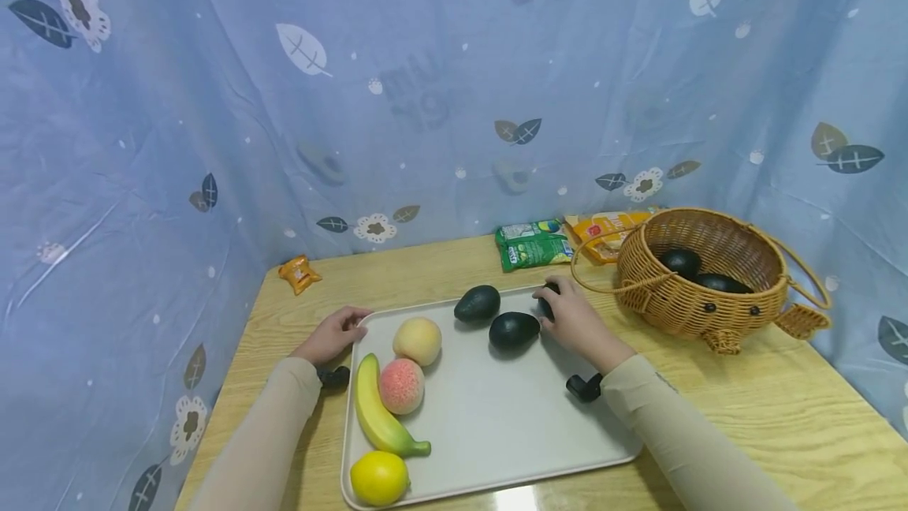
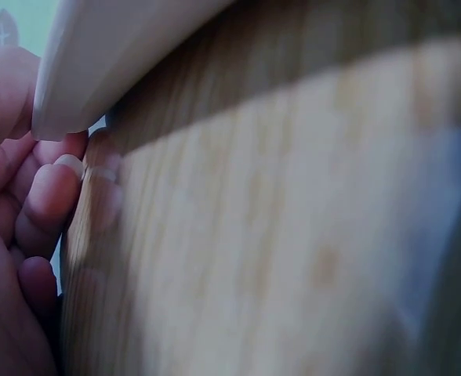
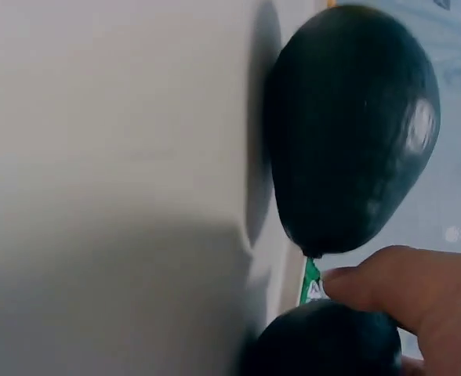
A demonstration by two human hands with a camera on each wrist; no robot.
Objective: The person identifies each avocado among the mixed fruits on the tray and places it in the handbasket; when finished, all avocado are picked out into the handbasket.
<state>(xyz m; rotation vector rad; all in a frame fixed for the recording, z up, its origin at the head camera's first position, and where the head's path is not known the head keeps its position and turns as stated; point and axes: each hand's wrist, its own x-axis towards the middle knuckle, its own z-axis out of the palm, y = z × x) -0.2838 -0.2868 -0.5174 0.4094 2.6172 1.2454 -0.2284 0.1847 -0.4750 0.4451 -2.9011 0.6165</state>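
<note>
Avocado, dark and partly hidden, sits in the grip of the right hand at the far right corner of the pale tray; whether it touches the tray cannot be told. The left hand pinches the tray's rim near the far left corner. Just left of the right hand, two loose avocados lie on the tray. Along its left side are a yellow peach, a pink peach, a banana and a lemon. Right of the tray, a wicker basket on the counter holds two more avocados.
</note>
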